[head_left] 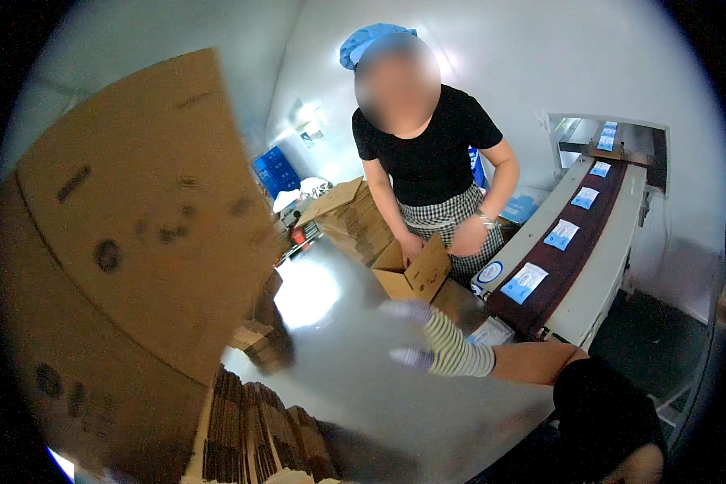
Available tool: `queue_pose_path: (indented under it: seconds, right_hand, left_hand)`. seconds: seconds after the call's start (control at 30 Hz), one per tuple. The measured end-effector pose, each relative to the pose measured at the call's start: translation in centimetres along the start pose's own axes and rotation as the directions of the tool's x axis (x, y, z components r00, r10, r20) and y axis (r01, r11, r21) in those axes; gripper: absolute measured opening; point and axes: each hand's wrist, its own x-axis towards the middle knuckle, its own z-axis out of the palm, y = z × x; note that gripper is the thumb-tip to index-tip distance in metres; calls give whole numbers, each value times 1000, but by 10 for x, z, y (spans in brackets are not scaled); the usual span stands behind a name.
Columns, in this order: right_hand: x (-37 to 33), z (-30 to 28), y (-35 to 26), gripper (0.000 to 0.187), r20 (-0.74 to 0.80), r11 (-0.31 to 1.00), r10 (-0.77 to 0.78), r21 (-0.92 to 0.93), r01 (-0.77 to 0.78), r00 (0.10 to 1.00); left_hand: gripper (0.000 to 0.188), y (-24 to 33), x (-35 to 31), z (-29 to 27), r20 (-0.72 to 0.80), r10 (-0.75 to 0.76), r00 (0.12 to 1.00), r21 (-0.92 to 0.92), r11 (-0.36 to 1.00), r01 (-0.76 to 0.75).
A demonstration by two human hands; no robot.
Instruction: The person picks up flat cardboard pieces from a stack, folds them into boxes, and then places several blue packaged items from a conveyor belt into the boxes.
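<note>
My right hand wears a striped knit glove with pale purple fingertips. It is open above the metal table, thumb and fingers apart and slightly blurred, with nothing in it. Close beside its wrist, a white and blue packet lies by the end of the conveyor. A large flat brown cardboard carton fills the left side, tilted and very near. My left hand is not visible, so what it holds cannot be seen.
Across the table a person handles a small open carton. Spaced packets lie on the dark conveyor belt at right, which comes through a wall opening. Folded cartons stand packed at the near left; another stack lies farther back.
</note>
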Motion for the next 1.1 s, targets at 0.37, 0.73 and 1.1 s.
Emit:
queue_pose_path:
  seconds: [0.37, 0.73, 1.1]
  right_hand:
    - [-33, -78, 55, 52, 81, 782, 457, 439, -443, 886]
    - [-69, -71, 48, 40, 236, 724, 547, 348, -596, 803]
    - [-62, -108, 33, 46, 333, 808, 419, 287, -514, 845]
  left_hand:
    - [37, -46, -209, -59, 616, -293, 731, 19, 933, 359]
    - [20, 24, -217, -55, 653, -535, 535, -197, 562, 803]
    - [14, 73, -252, -43, 480, -575, 662, -10, 751, 660]
